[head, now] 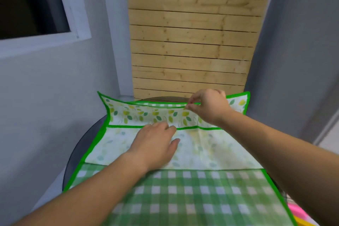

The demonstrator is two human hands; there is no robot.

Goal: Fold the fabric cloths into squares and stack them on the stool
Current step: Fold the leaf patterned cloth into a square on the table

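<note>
Cloth (183,198) covers stool (81,152), lower centre. Left hand (156,145), fingers flat, pins folded flap mid-frame. Beyond it, right hand (207,108) pinches far hem. Fold under way; next likely: draw hem nearer, square to edges.

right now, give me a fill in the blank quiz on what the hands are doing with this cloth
1. The right hand pinches the far ____ of the cloth.
2. The left hand lies ____ on the cloth, fingers straight.
3. The cloth's border is coloured ____.
4. The slatted panel behind is made of ____.
Missing words: edge; flat; green; wood.
</note>
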